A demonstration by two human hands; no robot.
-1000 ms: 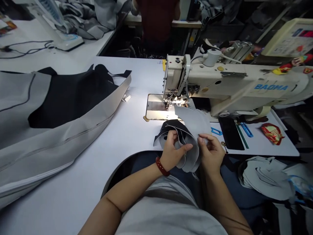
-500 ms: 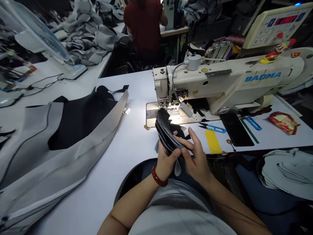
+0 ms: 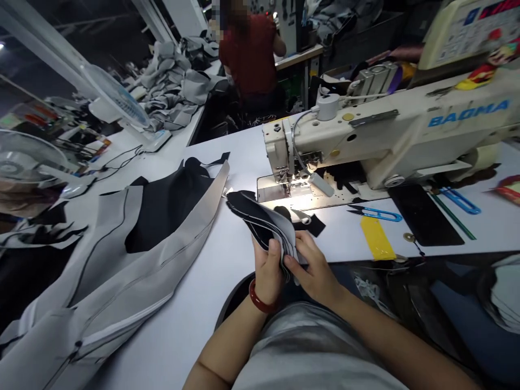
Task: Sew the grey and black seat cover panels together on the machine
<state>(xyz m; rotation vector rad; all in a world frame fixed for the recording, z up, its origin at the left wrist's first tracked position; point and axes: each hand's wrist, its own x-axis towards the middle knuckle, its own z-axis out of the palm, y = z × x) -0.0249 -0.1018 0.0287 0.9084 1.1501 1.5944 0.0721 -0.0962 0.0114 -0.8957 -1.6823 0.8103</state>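
Observation:
A stack of black and grey fabric pieces (image 3: 260,219) is held between both hands, in front of the sewing machine (image 3: 345,135). My left hand (image 3: 268,271) grips the stack from the left, thumb over its layers; a red bangle is on the wrist. On the right edge of the stack, my right hand (image 3: 314,268) closes with thumb and fingers. Behind the stack, near the lit needle area, lie small black scraps (image 3: 314,225) and a light-coloured piece beside them. The far ends of the fingers are partly hidden by the fabric.
A large grey and black sewn piece (image 3: 174,254) covers the left of the white table. Blue thread snips (image 3: 376,213), a yellow tag (image 3: 377,238) and a black phone (image 3: 424,216) lie at right. Fans (image 3: 117,97) stand at far left. A person in red (image 3: 252,59) sits beyond.
The fabric stack has tilted over to the left, fanning out to show its flat black face. My right fingers have closed in on its right edge. The view has shifted left.

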